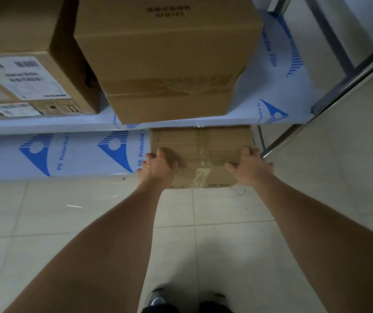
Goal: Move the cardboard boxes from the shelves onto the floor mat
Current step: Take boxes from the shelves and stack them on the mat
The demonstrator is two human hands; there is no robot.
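Hands, left hand (pixel 158 167) and right hand (pixel 250 169), grip box (pixel 200 152) side edges at shelf (pixel 68 154) front.

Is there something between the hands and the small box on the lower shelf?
No. The left hand and right hand already grip the small box at its two sides. The upper shelf overhangs its rear; tiled floor lies open toward the person.

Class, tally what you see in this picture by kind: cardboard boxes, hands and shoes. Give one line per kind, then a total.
Cardboard boxes: 3 (left box, big box, held box)
Hands: 2 (left hand, right hand)
Shoes: 2 (left shoe, right shoe)
Total: 7
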